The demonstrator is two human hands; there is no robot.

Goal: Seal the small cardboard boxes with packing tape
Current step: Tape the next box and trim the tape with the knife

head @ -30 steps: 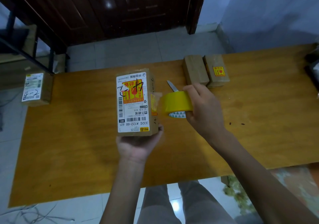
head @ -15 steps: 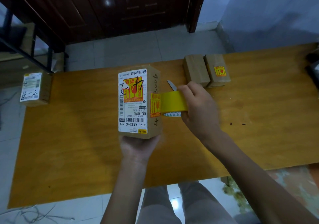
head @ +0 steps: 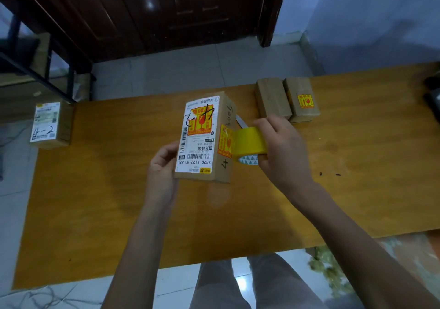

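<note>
A small cardboard box (head: 202, 137) with a white shipping label and red-yellow fragile stickers is held above the table's middle. My left hand (head: 162, 173) grips its left side and near end. My right hand (head: 278, 149) grips a yellow roll of packing tape (head: 250, 142), pressed against the box's right side over a fragile sticker. Two more small boxes (head: 272, 99) (head: 301, 99) stand side by side at the table's far edge. Another labelled box (head: 48, 124) sits at the far left corner.
The wooden table (head: 95, 201) spans the view. A blade-like tool (head: 241, 121) lies behind the tape, mostly hidden. A dark object (head: 433, 97) sits at the right edge. Tiled floor, a dark wooden door and a metal frame lie beyond.
My left hand has shifted from under the box's near end to its left side. The box has turned a little, and the tape roll has moved against its right side.
</note>
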